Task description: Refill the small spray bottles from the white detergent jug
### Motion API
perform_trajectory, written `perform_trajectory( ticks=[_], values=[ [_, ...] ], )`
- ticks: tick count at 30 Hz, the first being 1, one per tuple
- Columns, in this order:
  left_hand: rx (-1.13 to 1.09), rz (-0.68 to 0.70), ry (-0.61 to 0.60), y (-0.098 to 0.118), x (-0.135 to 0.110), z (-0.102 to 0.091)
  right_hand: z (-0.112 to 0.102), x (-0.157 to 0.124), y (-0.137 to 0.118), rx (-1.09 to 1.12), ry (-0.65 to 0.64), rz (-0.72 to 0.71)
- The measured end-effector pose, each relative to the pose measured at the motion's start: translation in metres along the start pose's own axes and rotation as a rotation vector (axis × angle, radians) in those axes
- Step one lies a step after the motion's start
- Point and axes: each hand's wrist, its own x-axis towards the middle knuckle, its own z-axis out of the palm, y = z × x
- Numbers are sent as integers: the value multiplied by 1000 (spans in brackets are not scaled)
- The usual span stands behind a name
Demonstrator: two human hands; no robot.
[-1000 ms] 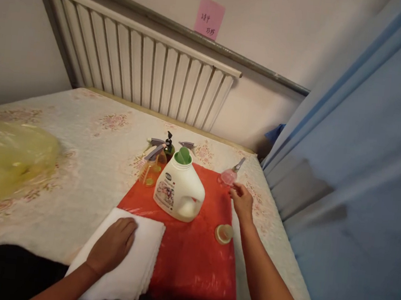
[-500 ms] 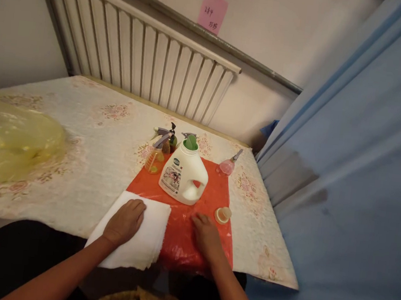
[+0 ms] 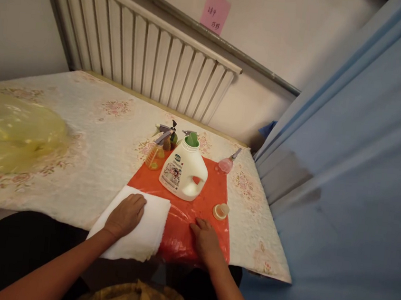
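My left hand [image 3: 127, 216] rests on a folded white cloth [image 3: 151, 228], its fingers loosely bent and lying on the fabric. On a red plastic sheet [image 3: 182, 219], my right hand [image 3: 205, 239] lies palm down, open, with nothing in it. A white detergent jug [image 3: 183, 174] with a handle stands upright ahead of both hands. Something green shows in its uncapped mouth. The pale cap [image 3: 221, 211] sits on the sheet just beyond my right hand.
An amber spray bottle [image 3: 155, 155] and a dark pump bottle [image 3: 173, 140] stand behind the jug at left; a pink spray bottle [image 3: 226, 164] is at right. A yellow plastic bag [image 3: 16, 133] lies far left on the flowered tablecloth [image 3: 92, 157]. A blue curtain [image 3: 346, 160] hangs at right.
The view has shifted slightly. My right hand has moved a little down and away from the jug on the red sheet. My left hand stays on the cloth.
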Motion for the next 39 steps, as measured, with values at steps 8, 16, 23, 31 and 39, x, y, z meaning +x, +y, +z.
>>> perform_trajectory(
  ticks=[8,16,23,31,39],
  values=[
    [-10,6,21,2,0,-3,-2,-9,-6,43,41,9],
    [-55,-25,-71,-4,7,-2,-13,-22,-12,206,188,59],
    [175,-207,-278,-13,36,-37,-9,-34,-25,355,275,49],
    [179,-197,-535,-15,53,-69,7,-33,-48,449,316,15],
    [-16,60,-554,51,21,-145,22,-23,-67,690,408,65]
  ],
)
